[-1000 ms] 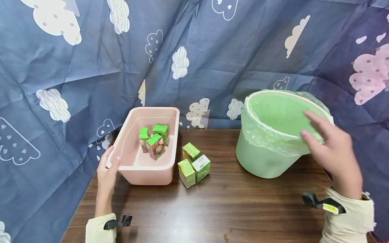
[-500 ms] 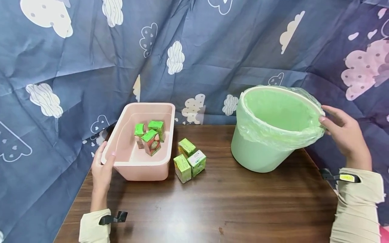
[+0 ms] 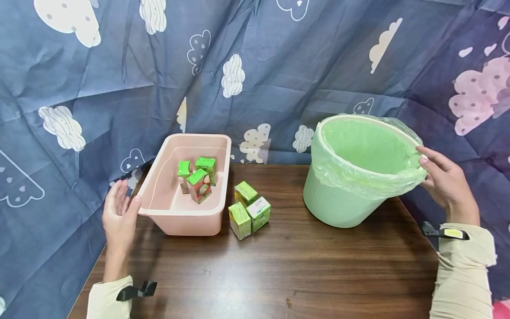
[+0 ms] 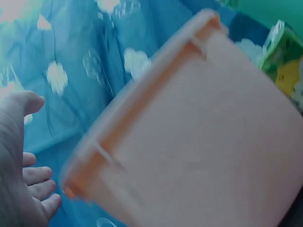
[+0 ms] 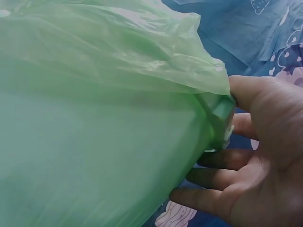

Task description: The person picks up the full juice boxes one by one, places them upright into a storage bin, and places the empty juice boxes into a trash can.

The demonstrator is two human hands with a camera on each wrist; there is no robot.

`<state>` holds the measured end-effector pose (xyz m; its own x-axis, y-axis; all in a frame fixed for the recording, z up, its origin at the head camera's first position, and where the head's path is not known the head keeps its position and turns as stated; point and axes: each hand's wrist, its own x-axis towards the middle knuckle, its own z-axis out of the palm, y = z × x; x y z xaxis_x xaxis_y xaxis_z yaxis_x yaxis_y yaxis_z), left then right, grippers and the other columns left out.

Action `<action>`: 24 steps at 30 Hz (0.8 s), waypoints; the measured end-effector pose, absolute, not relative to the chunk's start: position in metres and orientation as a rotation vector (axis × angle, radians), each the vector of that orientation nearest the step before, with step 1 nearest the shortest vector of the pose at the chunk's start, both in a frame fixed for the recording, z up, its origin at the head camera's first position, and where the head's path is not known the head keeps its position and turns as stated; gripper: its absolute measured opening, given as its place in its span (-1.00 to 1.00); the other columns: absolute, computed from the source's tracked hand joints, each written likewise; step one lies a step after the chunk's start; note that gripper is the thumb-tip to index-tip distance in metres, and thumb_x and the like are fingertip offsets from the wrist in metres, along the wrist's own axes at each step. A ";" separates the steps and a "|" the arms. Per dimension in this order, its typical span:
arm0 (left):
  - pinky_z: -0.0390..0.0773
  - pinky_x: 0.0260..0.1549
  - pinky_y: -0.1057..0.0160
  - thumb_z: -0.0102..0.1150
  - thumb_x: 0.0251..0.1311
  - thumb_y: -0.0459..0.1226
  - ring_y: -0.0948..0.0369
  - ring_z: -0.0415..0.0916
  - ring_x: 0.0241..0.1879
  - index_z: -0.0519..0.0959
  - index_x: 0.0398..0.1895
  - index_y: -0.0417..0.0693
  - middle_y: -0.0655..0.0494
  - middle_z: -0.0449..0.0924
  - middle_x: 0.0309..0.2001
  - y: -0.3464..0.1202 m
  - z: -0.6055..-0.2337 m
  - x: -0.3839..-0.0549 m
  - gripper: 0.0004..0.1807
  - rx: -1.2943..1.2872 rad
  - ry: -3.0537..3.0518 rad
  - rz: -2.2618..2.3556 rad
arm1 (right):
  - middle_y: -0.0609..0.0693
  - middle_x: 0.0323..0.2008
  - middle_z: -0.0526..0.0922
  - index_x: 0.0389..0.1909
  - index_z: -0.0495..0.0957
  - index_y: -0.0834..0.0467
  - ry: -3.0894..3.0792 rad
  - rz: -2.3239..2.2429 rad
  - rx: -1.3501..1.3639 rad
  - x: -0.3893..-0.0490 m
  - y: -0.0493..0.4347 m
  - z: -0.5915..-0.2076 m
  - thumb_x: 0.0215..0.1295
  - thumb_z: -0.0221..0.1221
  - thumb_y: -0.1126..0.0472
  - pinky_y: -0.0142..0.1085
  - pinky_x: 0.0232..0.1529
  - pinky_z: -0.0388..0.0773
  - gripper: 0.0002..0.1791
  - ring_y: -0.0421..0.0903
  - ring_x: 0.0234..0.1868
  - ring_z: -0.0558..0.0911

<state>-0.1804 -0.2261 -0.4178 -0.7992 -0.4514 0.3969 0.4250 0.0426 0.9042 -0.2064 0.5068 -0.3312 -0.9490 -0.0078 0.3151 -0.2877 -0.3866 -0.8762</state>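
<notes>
My left hand (image 3: pixel 120 217) is held beside the pink plastic basin (image 3: pixel 185 212), near its front left corner. A gap shows between that hand's spread fingers and the basin wall in the left wrist view. Standing in the basin are three small juice cartons (image 3: pixel 200 186) with green tops. My right hand (image 3: pixel 452 186) touches the right side of the pale green bin (image 3: pixel 338 204), thumb and forefinger right at the rim. In the right wrist view its other fingers (image 5: pixel 206 197) rest along the bin's wall. A clear plastic bag (image 3: pixel 338 175) lines the bin and folds over its rim.
Between basin and bin, three green cartons (image 3: pixel 259 217) stand close together on the brown wooden table (image 3: pixel 318 274). A dark blue cloth (image 3: pixel 279 66) with cloud prints hangs behind the table and along its sides.
My left hand has let go of the basin's rim and moved left. My right hand has moved from over the bin's opening to its right rim.
</notes>
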 end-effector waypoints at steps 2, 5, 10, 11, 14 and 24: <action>0.27 0.37 0.32 0.22 0.18 -0.55 0.15 0.35 0.39 0.36 0.40 -0.30 -0.15 0.47 0.34 -0.220 -0.409 -0.170 -0.34 -0.064 -1.584 -1.831 | 0.12 -0.10 0.71 0.30 0.50 0.28 -1.614 2.464 0.400 -0.208 0.507 -0.332 0.54 -0.18 0.52 -0.26 -0.31 0.72 -0.54 -0.05 -0.22 0.75; 0.27 0.39 0.25 0.14 0.09 -0.66 0.06 0.36 0.37 0.36 0.37 -0.39 -0.21 0.48 0.32 -0.203 -0.401 -0.150 -0.33 -0.279 -1.366 -1.883 | 0.12 -0.08 0.70 0.32 0.49 0.28 -1.595 2.464 0.405 -0.211 0.506 -0.334 0.55 -0.20 0.52 -0.25 -0.30 0.72 -0.53 -0.05 -0.21 0.75; 0.21 0.42 0.18 0.01 0.01 -0.74 -0.07 0.30 0.40 0.19 0.40 -0.57 -0.38 0.34 0.36 -0.166 -0.405 -0.118 -0.25 -0.645 -1.249 -1.962 | 0.13 -0.05 0.69 0.33 0.47 0.29 -1.565 2.456 0.425 -0.213 0.505 -0.335 0.54 -0.21 0.54 -0.25 -0.28 0.72 -0.52 -0.05 -0.18 0.75; 0.20 0.43 0.19 -0.02 0.00 -0.75 -0.07 0.28 0.41 0.16 0.41 -0.58 -0.38 0.32 0.38 -0.159 -0.407 -0.113 -0.23 -0.680 -1.282 -1.976 | 0.13 -0.04 0.69 0.33 0.47 0.29 -1.565 2.453 0.425 -0.213 0.505 -0.335 0.54 -0.21 0.54 -0.25 -0.28 0.72 -0.52 -0.05 -0.17 0.75; 0.21 0.42 0.22 -0.05 -0.01 -0.76 -0.03 0.24 0.44 0.11 0.44 -0.56 -0.37 0.25 0.42 -0.136 -0.420 -0.101 -0.19 -0.711 -1.440 -2.025 | 0.13 -0.03 0.69 0.34 0.46 0.29 -1.570 2.451 0.418 -0.215 0.503 -0.334 0.54 -0.20 0.53 -0.25 -0.27 0.72 -0.52 -0.05 -0.17 0.74; 0.12 0.43 0.28 0.33 0.17 -0.49 0.05 0.09 0.52 0.11 0.55 -0.28 -0.18 0.15 0.53 -0.064 -0.478 -0.120 -0.10 -0.492 -1.968 -2.152 | 0.08 -0.07 0.69 0.33 0.49 0.25 -1.629 2.405 0.377 -0.217 0.500 -0.331 0.54 -0.16 0.51 -0.29 -0.28 0.71 -0.54 -0.09 -0.22 0.74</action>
